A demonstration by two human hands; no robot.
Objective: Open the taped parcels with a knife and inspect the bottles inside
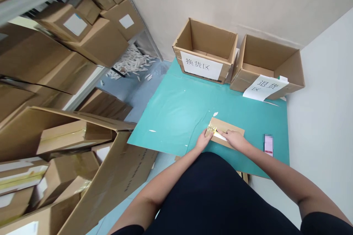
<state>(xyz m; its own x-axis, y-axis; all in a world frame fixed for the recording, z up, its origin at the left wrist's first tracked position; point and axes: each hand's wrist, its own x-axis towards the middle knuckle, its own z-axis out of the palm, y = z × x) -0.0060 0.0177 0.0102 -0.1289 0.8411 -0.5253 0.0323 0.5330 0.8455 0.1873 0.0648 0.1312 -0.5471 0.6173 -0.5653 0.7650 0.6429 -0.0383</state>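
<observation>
A flat brown cardboard parcel [231, 130] lies on a teal work mat [171, 117], with shiny yellowish tape bunched at its left end [211, 129]. My left hand [203, 141] grips that taped end. My right hand [234, 140] holds a slim white blade or cutter [220, 136] against the parcel, its tip close to the tape. The exact tool is partly hidden by my fingers. A phone [268, 145] with a blurred screen lies on the mat to the right of my right hand.
Two open cardboard boxes with handwritten paper signs, one [205, 51] and another [266, 66], stand at the mat's far edge against the wall. Metal shelves stacked with cardboard cartons [82, 33] fill the left side. Pale packing scraps [129, 62] lie on the floor beyond them.
</observation>
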